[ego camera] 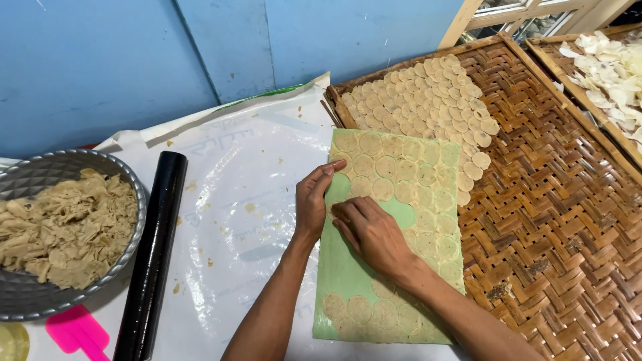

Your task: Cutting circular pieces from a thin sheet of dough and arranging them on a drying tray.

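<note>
A green sheet (344,264) lies in front of me, covered with several thin round dough discs (428,175). My left hand (313,200) rests on the sheet's left edge, fingers pointing up toward the discs near the top left corner. My right hand (371,230) lies flat on the middle of the sheet, its fingertips touching a bare green patch beside the left hand. Neither hand clearly grips anything. More dough discs (428,93) lie in overlapping rows on a woven bamboo tray (548,200) just beyond the sheet.
A black rolling pin (152,254) lies on white plastic sheeting (234,200) to the left. A grey metal bowl (130,187) holds dough scraps (60,227). A pink spatula (77,331) sits at bottom left. A second tray with dried white crackers (612,70) is at top right.
</note>
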